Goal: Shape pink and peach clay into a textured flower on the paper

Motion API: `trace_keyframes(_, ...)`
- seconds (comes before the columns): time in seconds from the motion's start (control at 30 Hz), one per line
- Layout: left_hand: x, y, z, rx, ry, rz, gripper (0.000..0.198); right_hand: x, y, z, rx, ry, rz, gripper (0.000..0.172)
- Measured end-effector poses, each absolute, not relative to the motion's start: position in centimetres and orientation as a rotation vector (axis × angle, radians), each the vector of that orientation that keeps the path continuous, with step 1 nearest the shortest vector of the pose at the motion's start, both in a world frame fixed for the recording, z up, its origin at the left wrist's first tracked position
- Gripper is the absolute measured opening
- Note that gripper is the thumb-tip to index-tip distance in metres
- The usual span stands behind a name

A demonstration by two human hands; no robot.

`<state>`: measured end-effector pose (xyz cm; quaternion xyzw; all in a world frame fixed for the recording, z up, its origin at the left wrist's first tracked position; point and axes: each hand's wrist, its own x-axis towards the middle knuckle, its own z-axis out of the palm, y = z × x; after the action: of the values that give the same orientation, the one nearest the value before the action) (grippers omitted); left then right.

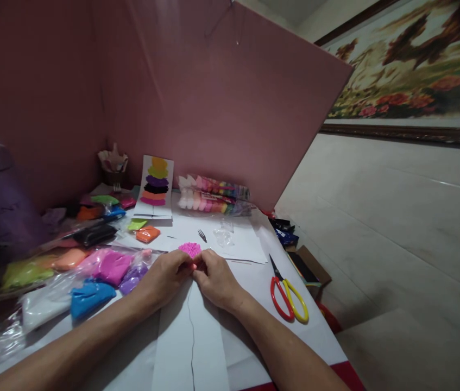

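My left hand [167, 275] and my right hand [218, 279] meet over a white paper strip [191, 342]. Their fingertips are pinched together on a small piece of coral modelling clay [194, 266], mostly hidden by the fingers. Just beyond them, a bright pink clay patch [189, 248] with a ridged surface lies at the strip's far end. A wavy dark line runs down the paper toward me. Past the pink patch rests a small dark fork head [202, 235], beside crumpled clear plastic [224, 236].
Scissors [285, 293] with red and yellow handles lie right. Bagged clay, including blue [91, 298] and pink [111, 266], covers the left side. A card with stacked colours [154, 187] leans at the back, beside clay packs [213, 195]. A purple container [4, 201] stands far left.
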<state>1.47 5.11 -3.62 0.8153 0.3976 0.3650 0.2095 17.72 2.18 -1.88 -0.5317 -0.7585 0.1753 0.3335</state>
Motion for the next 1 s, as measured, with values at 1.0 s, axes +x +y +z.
trace_keyframes(1.0, 1.4, 5.2, -2.2, 1.845, 1.128, 1.018, 0.021, 17.3, 1.9, -1.5, -1.433, -1.944, 0.462, 0.009)
